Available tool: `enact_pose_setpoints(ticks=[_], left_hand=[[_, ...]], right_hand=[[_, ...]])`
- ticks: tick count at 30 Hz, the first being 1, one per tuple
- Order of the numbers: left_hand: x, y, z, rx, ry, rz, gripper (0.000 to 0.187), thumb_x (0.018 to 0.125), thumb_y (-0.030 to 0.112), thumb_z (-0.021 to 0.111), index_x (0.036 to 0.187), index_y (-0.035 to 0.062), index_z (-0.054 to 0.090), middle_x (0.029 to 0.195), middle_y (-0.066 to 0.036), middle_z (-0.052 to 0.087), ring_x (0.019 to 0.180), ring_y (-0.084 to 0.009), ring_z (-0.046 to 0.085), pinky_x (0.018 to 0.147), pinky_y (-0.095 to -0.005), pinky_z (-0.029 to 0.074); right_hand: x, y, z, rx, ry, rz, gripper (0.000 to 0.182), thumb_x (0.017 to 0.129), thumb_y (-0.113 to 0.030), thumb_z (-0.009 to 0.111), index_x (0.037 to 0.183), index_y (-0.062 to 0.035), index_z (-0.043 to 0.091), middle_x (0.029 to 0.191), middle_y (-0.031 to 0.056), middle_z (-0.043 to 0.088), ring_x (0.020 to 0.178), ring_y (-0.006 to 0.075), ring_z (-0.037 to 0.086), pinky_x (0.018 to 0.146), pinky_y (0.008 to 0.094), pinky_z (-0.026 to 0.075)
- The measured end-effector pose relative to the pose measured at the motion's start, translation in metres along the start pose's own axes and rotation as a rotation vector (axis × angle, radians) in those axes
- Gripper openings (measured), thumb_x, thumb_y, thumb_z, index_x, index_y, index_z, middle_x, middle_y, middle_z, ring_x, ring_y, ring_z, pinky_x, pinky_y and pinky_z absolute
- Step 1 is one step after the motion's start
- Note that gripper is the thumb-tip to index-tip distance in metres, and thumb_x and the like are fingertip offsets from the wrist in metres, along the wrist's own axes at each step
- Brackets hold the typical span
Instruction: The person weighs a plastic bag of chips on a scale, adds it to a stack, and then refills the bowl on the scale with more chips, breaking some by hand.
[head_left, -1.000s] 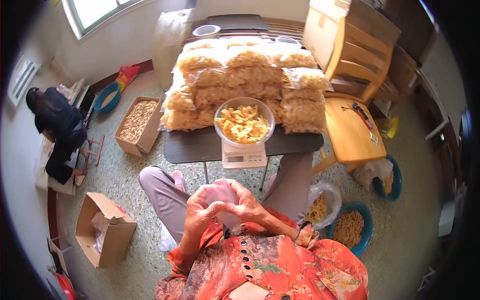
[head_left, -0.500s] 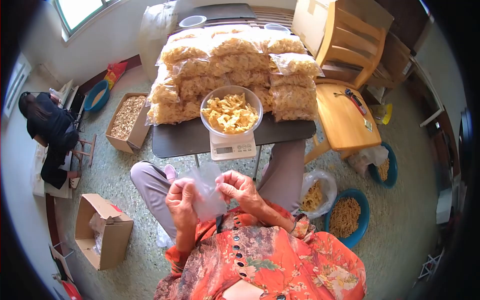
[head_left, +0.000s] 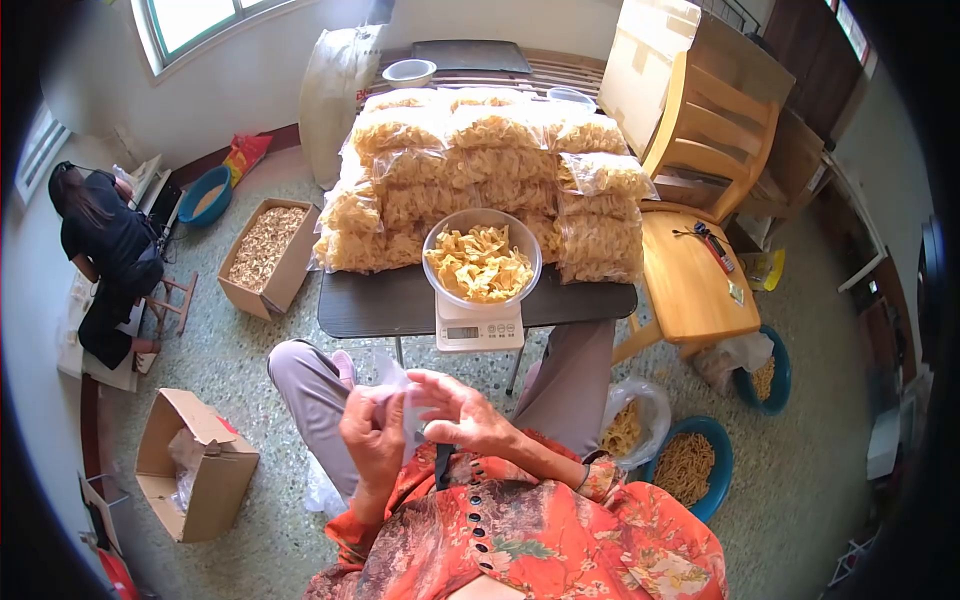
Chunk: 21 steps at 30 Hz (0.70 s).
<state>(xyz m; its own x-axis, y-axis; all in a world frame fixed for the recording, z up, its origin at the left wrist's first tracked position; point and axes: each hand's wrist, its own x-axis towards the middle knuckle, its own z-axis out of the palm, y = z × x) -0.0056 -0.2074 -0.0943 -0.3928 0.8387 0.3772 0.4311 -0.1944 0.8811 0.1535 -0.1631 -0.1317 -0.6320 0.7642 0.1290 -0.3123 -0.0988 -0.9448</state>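
Note:
My left hand is closed on a clear plastic bag, pinching it between thumb and fingers above my lap. Close beside it, my right hand has its fingers stretched toward the bag with the thumb apart; whether the fingertips touch the plastic is hard to see. In front of both hands, a clear bowl of yellowish dried pieces sits on a white digital scale at the table's near edge.
Filled clear bags are stacked on the dark table. To the right stand a wooden chair and a blue basin. Cardboard boxes stand left, where another person sits farther off.
My right hand has opened from its pinch on the bag's edge, its fingers now spread. My left hand still grips the bag. The view has tilted up slightly.

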Motion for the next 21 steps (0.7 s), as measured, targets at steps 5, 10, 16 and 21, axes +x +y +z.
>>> enact_pose_setpoints(ticks=[5, 10, 16, 21], left_hand=[[-0.008, -0.003, 0.002, -0.428, -0.16, -0.194, 0.012, 0.098, 0.012, 0.065, 0.092, 0.0016, 0.067, 0.074, 0.008, 0.053, 0.064, -0.0026, 0.041, 0.054, -0.0211, 0.032], [-0.009, -0.011, -0.014, -0.562, -0.158, -0.288, 0.015, 0.101, 0.017, 0.063, 0.1, 0.0034, 0.069, 0.073, 0.011, 0.052, 0.063, 0.0019, 0.037, 0.053, -0.0166, 0.024], [-0.011, -0.033, -0.025, -0.542, 0.002, -0.243, 0.019, 0.103, 0.021, 0.06, 0.1, 0.0047, 0.07, 0.078, 0.01, 0.058, 0.065, 0.0016, 0.042, 0.057, -0.0151, 0.03], [-0.008, -0.074, -0.03, -0.848, -0.178, -0.385, 0.07, 0.089, 0.053, 0.07, 0.128, -0.0021, 0.052, 0.109, -0.012, 0.067, 0.097, -0.0236, 0.068, 0.089, -0.04, 0.057]], right_hand=[[0.011, 0.023, 0.006, 0.395, 0.079, 0.149, 0.074, 0.087, -0.024, 0.08, 0.144, 0.0019, 0.041, 0.135, 0.0114, 0.056, 0.123, 0.0196, 0.055, 0.099, 0.0359, 0.05], [-0.001, 0.023, -0.01, 0.551, 0.139, 0.247, 0.069, 0.086, -0.016, 0.08, 0.142, 0.0009, 0.043, 0.106, 0.0025, 0.064, 0.092, 0.0092, 0.062, 0.078, 0.0264, 0.055], [-0.001, 0.025, -0.007, 0.657, 0.234, 0.112, 0.07, 0.084, -0.006, 0.079, 0.142, 0.0018, 0.041, 0.092, 0.0009, 0.059, 0.083, 0.0094, 0.06, 0.075, 0.0275, 0.055], [0.002, 0.032, -0.004, 0.39, 0.302, 0.031, 0.067, 0.086, 0.001, 0.075, 0.143, -0.0008, 0.04, 0.098, 0.004, 0.062, 0.09, 0.0112, 0.062, 0.081, 0.0284, 0.056]])
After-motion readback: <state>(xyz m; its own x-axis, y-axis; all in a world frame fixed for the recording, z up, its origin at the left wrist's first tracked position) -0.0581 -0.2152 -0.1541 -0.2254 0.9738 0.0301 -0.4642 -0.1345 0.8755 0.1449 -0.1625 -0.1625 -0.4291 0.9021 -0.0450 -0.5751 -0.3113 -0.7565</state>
